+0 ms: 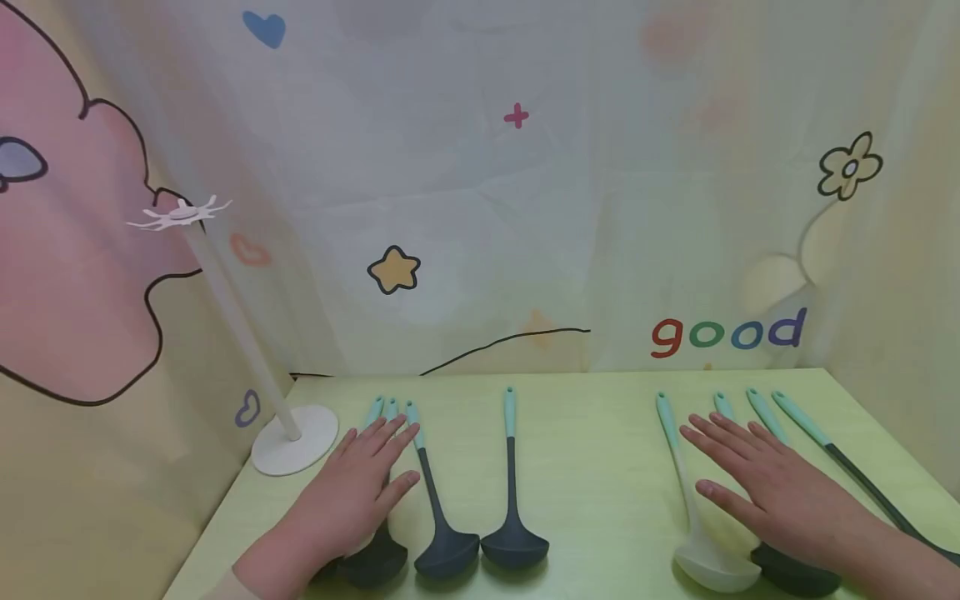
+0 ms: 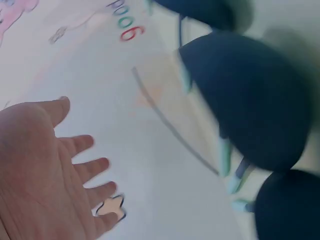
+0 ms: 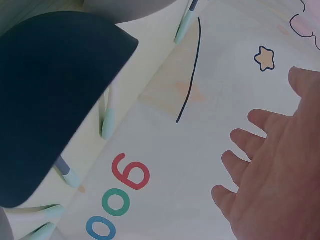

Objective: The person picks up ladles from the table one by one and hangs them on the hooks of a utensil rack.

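Observation:
My left hand (image 1: pixel 354 493) hovers palm down with fingers spread above the left group of dark ladles with mint handles, partly hiding several of them. Just right of it lie a dark ladle (image 1: pixel 447 552) and another dark ladle (image 1: pixel 514 542), bowls close together. My right hand (image 1: pixel 776 492), fingers straight and thumb apart, hangs over the right group. Beside its thumb is a white ladle (image 1: pixel 716 568); a dark ladle bowl (image 1: pixel 798 573) shows below the palm. Both wrist views show the left hand (image 2: pixel 45 165) and right hand (image 3: pixel 280 165) holding nothing.
A white stand (image 1: pixel 294 440) with a round base and a ring of hooks (image 1: pixel 182 215) on top rises at the table's back left. Another dark-shafted ladle (image 1: pixel 873 487) lies along the right side. A printed cloth (image 1: pixel 480 192) stands behind the pale table (image 1: pixel 600 467).

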`<control>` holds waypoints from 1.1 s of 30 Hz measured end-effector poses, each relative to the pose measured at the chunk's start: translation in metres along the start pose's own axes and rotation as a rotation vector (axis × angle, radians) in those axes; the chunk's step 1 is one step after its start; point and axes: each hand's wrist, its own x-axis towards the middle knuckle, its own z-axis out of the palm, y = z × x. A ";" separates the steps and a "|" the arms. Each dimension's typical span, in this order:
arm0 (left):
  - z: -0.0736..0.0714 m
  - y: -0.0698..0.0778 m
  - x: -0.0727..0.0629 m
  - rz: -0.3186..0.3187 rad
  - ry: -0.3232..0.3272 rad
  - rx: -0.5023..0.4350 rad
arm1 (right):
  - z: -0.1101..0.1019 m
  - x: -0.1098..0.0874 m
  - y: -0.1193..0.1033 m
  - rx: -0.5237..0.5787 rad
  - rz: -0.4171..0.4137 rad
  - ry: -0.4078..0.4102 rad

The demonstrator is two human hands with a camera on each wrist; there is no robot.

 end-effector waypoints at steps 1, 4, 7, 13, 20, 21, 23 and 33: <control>-0.004 -0.002 0.000 -0.019 0.007 -0.019 | 0.001 0.000 0.000 0.002 0.003 -0.003; -0.018 -0.013 0.001 -0.091 0.043 -0.092 | 0.002 -0.002 0.000 0.005 0.007 -0.007; -0.032 -0.026 0.005 -0.176 0.081 -0.221 | 0.004 -0.004 0.000 0.007 0.007 -0.005; -0.056 -0.059 0.014 -0.409 0.194 -0.492 | 0.005 -0.009 0.003 0.006 0.006 0.007; -0.072 -0.110 0.026 -0.636 0.465 -0.857 | 0.004 -0.008 0.003 0.000 0.003 0.006; -0.074 -0.116 0.027 -0.671 0.478 -0.882 | 0.004 -0.008 0.004 -0.001 0.004 0.003; -0.075 -0.128 0.029 -0.734 0.494 -0.910 | 0.003 -0.007 0.005 -0.005 0.005 -0.005; -0.069 -0.159 0.038 -0.756 0.501 -0.784 | 0.002 -0.008 0.008 0.008 0.009 -0.028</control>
